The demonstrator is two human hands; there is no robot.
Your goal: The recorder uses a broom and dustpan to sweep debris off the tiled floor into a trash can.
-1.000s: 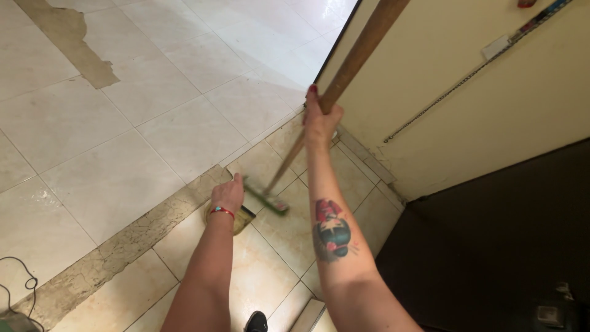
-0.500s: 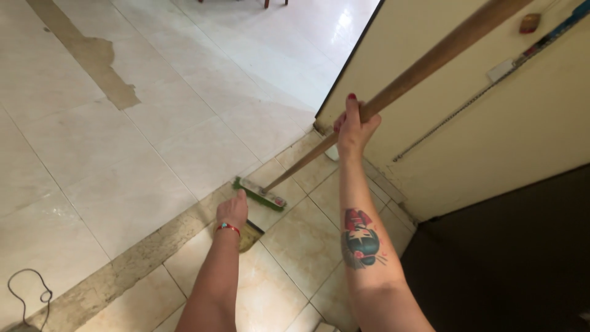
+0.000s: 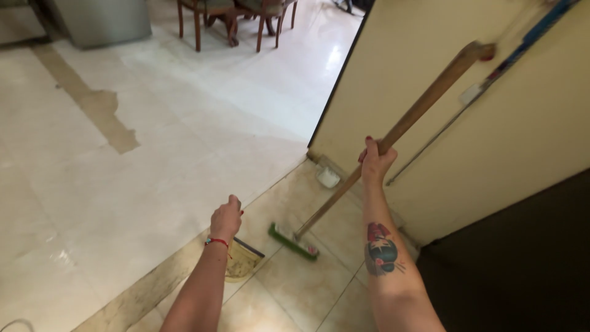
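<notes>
My right hand [image 3: 376, 161] grips the long wooden handle [image 3: 424, 104] of a broom, whose green head [image 3: 294, 241] rests on the tiled floor near the doorway. My left hand [image 3: 226, 216], with a red bracelet at the wrist, is closed around the handle of a yellowish dustpan [image 3: 241, 260] that sits on the floor just left of the broom head. The dustpan's handle is hidden inside my fist. The broom head lies a short gap to the right of the pan's mouth.
A cream door [image 3: 491, 129] stands open on the right, with a dark area below right. A small white object [image 3: 327, 177] sits at the door's foot. Wooden chairs [image 3: 233, 18] and a grey cabinet [image 3: 101, 21] stand at the far end. A brown patch [image 3: 101, 110] marks the floor.
The view has tilted up, showing chairs at the far end. The broom head has moved from above the dustpan to its right, and my right hand has slid lower in the picture.
</notes>
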